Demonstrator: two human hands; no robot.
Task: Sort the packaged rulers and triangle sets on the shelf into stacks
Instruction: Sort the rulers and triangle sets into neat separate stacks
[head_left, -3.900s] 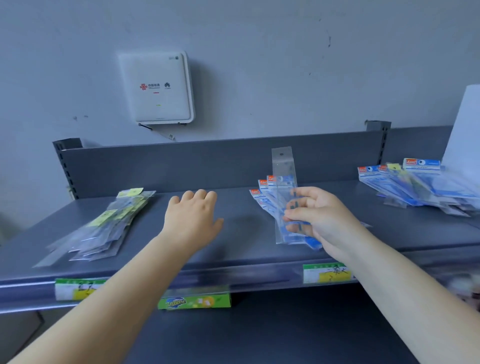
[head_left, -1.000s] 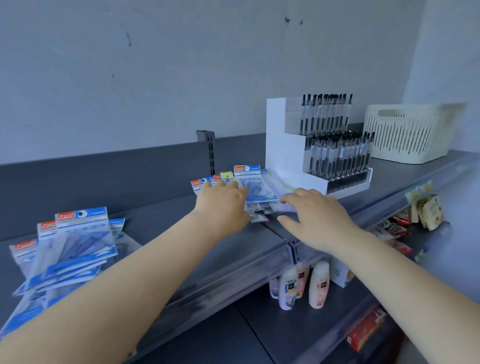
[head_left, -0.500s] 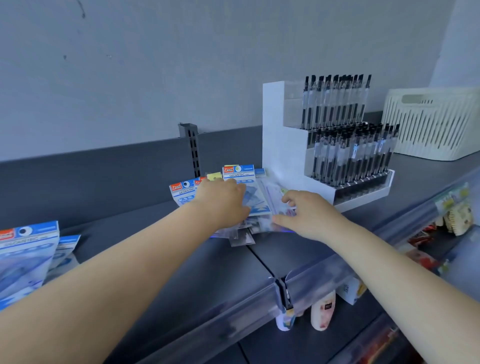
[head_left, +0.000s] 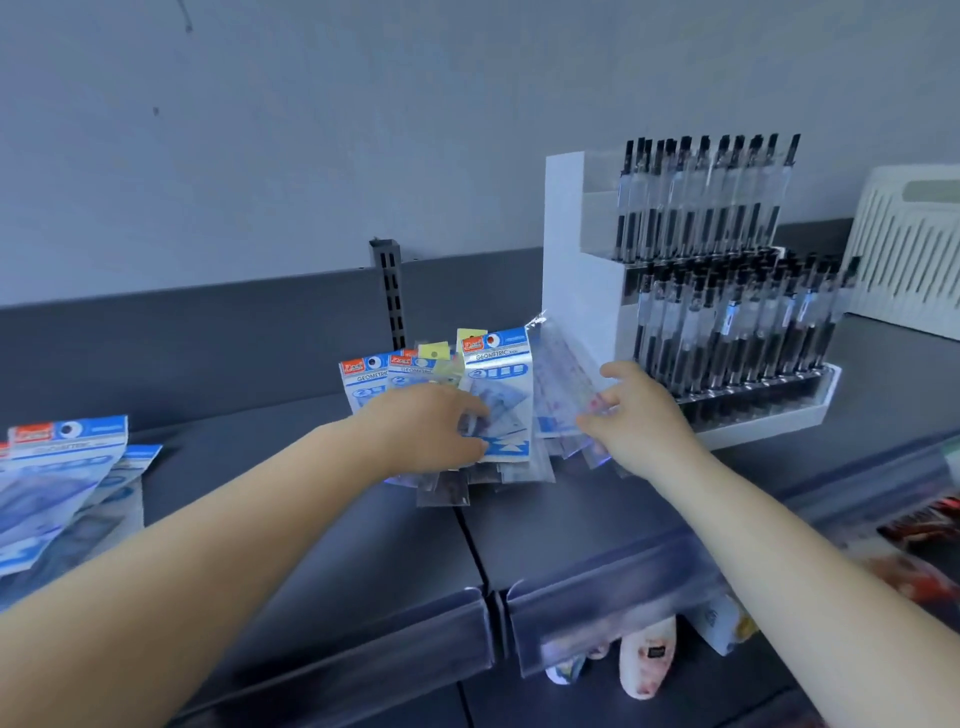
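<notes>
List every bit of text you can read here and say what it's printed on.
"GEOMETRIC": blue header of the front triangle set pack.
"GEOMETRIC", cut off: pack behind it.
Red brand logos on the packs: blurred.
Left stack headers: blurred.
Pens: labels too small.

Packets (head_left: 498, 395) lie on the shelf (head_left: 322, 545), left of the pen rack (head_left: 727, 312).

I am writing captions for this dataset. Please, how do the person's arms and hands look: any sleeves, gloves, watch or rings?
Both forearms are bare as far as the view shows, with no sleeves visible. The left hand and right hand wear no gloves, and no watch, bracelet or ring shows.
</notes>
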